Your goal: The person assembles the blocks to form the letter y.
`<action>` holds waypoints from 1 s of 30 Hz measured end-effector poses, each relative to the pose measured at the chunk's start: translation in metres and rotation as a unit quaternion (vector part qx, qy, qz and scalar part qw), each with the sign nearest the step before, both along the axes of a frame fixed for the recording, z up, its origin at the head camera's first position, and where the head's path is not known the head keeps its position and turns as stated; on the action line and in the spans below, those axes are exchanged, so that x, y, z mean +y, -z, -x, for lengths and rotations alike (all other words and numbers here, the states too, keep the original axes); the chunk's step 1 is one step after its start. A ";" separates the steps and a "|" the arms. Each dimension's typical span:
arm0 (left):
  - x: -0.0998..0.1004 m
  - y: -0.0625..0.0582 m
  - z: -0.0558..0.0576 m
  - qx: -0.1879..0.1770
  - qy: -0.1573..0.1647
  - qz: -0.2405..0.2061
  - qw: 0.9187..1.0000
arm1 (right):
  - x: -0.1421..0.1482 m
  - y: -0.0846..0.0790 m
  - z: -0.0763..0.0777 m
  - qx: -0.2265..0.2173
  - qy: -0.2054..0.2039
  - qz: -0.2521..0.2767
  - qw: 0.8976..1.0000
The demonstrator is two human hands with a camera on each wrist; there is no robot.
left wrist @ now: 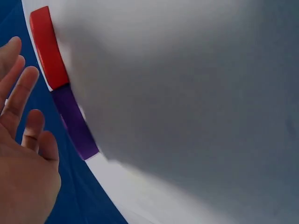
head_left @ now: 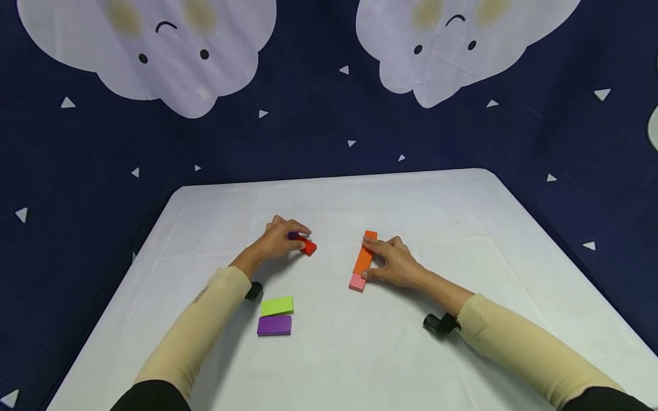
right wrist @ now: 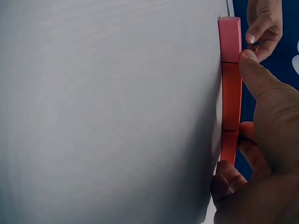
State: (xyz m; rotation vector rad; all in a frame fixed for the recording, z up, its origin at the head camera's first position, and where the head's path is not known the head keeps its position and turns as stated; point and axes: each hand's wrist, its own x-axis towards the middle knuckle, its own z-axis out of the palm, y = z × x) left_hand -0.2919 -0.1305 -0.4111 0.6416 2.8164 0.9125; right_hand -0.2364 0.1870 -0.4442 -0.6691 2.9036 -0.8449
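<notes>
My right hand point(head_left: 394, 264) is at a row of flat blocks. Its thumb and index finger span the middle orange block point(right wrist: 231, 95), one tip near each end. A pink block point(right wrist: 230, 39) adjoins the near end, and another orange block point(head_left: 370, 234) continues the row at the far end, partly covered by fingers. To the left, my left hand point(head_left: 277, 237) hovers around a red block point(left wrist: 48, 49) and a dark purple block point(left wrist: 74, 122), which lie end to end. In the left wrist view its fingers are spread loosely beside these blocks, with a gap between.
A lime green block point(head_left: 277, 306) and a purple block point(head_left: 275, 326) lie side by side nearer me, right of the left forearm. All sit on a white-covered table point(head_left: 334, 365). Dark blue cloth with clouds point(head_left: 205, 142) hangs behind the table's far edge.
</notes>
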 end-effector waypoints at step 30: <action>-0.010 0.012 0.004 -0.037 0.031 0.002 0.999 | -0.001 0.001 -0.001 0.010 -0.005 0.001 1.000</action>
